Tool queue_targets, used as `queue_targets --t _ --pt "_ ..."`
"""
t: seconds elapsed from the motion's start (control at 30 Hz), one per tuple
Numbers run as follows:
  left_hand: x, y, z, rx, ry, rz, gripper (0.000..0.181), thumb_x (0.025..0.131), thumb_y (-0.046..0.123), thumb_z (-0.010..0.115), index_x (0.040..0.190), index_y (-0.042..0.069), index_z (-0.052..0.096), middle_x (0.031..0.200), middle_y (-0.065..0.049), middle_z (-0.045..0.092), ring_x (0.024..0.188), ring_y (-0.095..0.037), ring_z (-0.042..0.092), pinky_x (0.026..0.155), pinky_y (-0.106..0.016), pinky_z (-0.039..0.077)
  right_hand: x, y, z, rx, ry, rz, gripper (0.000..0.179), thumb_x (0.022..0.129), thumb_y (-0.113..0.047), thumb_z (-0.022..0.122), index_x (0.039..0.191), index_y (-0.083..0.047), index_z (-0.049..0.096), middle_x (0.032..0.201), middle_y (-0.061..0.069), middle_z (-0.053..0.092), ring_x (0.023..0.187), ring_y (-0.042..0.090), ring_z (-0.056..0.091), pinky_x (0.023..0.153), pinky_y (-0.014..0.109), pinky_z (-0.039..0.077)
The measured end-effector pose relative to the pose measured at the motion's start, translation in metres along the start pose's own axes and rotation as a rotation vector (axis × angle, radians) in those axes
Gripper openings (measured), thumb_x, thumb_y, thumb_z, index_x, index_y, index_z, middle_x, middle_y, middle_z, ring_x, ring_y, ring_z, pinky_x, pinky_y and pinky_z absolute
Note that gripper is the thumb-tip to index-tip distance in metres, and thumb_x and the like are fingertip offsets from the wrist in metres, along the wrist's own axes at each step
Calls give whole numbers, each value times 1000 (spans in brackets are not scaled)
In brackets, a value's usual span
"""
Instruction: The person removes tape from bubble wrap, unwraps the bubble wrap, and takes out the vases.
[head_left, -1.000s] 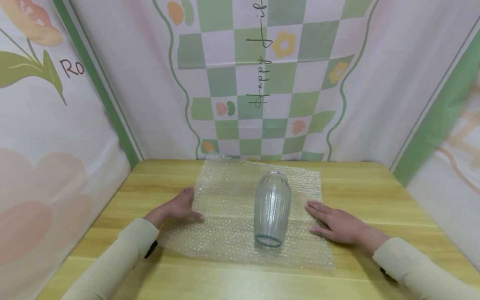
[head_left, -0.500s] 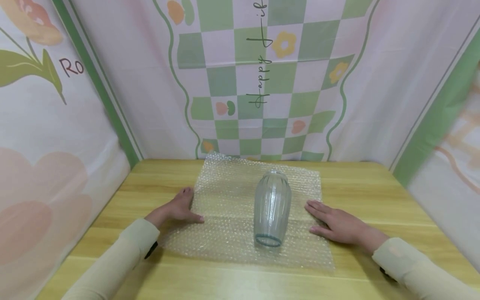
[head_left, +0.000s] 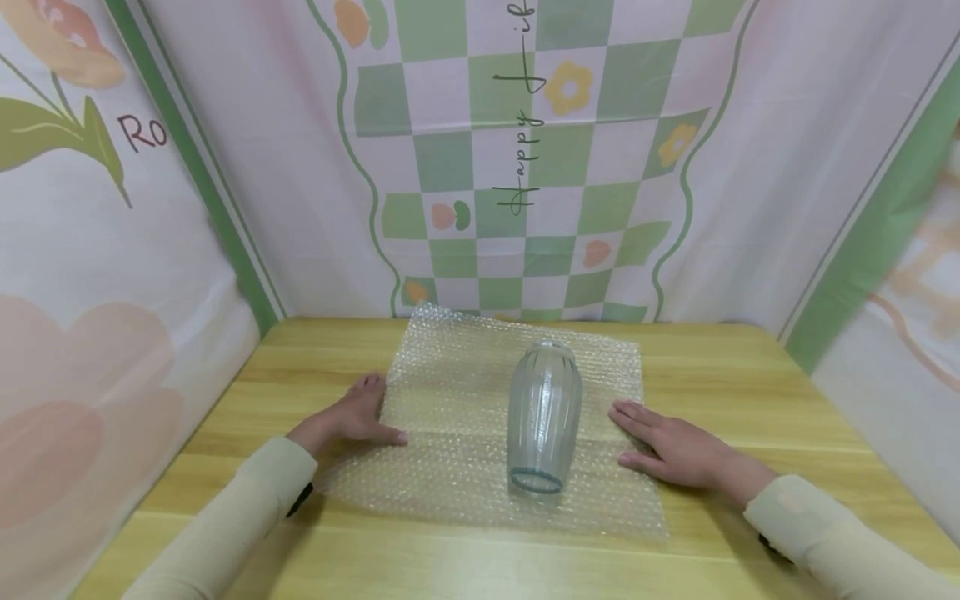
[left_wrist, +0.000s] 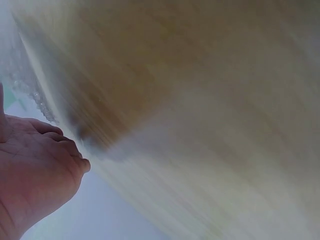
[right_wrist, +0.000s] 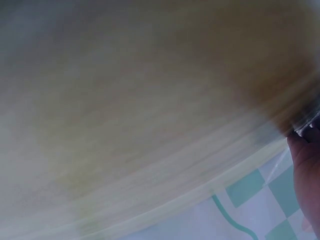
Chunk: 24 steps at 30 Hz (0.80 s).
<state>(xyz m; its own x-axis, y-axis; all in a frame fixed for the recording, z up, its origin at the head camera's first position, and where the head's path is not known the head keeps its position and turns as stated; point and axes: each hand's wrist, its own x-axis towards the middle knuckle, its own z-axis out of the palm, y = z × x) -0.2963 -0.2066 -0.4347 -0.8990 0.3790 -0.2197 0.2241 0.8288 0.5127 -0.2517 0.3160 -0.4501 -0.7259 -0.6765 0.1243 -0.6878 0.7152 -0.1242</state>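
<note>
The fingers (head_left: 630,412) of the right hand (head_left: 678,450) lie nearly straight and close together, released rather than gripping, touching the edge of the bubble wrap (head_left: 450,392) just right of the glass vase (head_left: 545,417), with the thumb a little apart from them. Left of the vase and farther from it, the left hand (head_left: 360,417) is unclenched too, its thumb reaching over the wrap toward the glass and the fingers at the sheet's left edge; whether any fingertip is tucked underneath, I can't tell. The vase, clear and ribbed, lies on its side on the sheet, between the two hands and nearer the right one, its neck pointing away from the person and its base toward them. It sits right in the path from one hand to the other. Pale sleeves (head_left: 225,517) come in from both sides, on the near side of the vase. Under everything is the wooden desk (head_left: 720,362), and beyond the vase's neck hangs a cloth (head_left: 502,167) with green and white checks. Compared with half a second ago, I see hardly any change: hands, wrap and vase have all stayed put.
</note>
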Motion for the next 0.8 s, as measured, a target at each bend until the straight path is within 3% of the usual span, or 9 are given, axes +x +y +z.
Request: queue_targets --t 0.2,0.47,0.8 --pt "-4 2 -5 -26 29 17 121 77 49 83 153 -12 11 157 -36 0 145 -49 -2 115 -59 4 0 1 1 0 10 -5 69 100 -46 57 147 3 45 151 23 40 135 41 41 103 55 42" --pt "-5 6 -16 -1 38 7 119 82 46 80 150 -18 6 156 -37 -4 144 -50 -3 116 -56 4 0 0 0 13 -6 3 70 100 -46 57 148 3 44 152 23 38 136 41 39 104 55 40" --pt "0 17 -26 -4 56 90 113 87 43 76 149 -20 5 156 -38 -2 144 -51 -3 116 -57 5 0 0 -1 18 -18 10 70 100 -47 56 148 3 44 152 23 38 136 41 38 105 55 40"
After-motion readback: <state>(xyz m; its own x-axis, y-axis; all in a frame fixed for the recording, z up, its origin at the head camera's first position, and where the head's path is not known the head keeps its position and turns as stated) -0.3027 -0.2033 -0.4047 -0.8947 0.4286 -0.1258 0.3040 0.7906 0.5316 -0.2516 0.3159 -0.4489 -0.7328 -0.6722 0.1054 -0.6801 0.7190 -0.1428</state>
